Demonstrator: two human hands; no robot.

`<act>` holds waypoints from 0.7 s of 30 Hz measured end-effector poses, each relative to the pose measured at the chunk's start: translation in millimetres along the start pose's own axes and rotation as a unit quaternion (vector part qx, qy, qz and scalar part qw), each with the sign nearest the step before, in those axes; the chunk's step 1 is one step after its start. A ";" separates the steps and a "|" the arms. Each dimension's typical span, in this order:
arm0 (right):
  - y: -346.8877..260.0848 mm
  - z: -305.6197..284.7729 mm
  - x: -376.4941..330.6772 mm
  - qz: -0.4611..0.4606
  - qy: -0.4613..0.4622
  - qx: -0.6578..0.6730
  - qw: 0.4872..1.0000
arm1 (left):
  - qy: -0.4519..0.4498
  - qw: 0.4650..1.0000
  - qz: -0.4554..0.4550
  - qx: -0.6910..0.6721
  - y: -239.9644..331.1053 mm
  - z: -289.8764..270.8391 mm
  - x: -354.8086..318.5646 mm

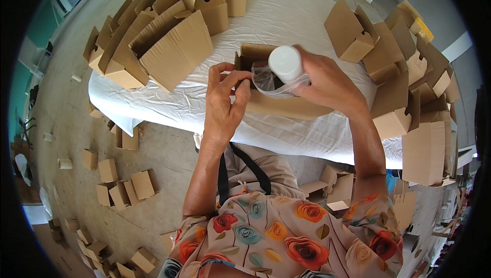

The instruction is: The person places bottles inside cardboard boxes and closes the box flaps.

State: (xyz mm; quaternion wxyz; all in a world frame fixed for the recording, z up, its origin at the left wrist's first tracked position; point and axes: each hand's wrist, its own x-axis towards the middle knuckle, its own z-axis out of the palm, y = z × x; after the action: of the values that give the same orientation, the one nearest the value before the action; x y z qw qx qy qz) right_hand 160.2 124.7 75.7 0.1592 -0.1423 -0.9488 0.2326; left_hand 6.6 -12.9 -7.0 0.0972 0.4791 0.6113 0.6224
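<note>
A small open cardboard box [286, 108] sits on the white-covered table in front of me. My right hand [330, 81] grips a white round-topped plastic bottle [285, 64] above the box's opening. Clear plastic bag film [271, 86] hangs around the bottle and is caught in the same hand. At the box's left end, my left hand [225, 96] has its thumb and fingers bent closed on the cardboard rim. Its fingertips come close to the bag, and I cannot tell whether they touch it. What lies deeper in the box is hidden.
Open cardboard boxes [174, 47] stand packed together at the table's far left. More boxes [386, 60] crowd the right side. The white cloth [279, 9] is wrinkled. Several small boxes [120, 193] lie on the concrete floor at left, others below the table at right.
</note>
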 end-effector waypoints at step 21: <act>56.4 11.9 -103.7 0.063 0.394 0.159 0.903 | 0.024 0.994 0.016 -0.102 -15.1 12.3 -21.2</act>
State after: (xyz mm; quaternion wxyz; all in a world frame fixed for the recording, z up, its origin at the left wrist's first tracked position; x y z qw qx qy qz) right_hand 261.2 132.3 13.7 0.5260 -0.2546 -0.7481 0.3144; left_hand 19.4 -16.1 -32.6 0.1207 0.4610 0.5393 0.6943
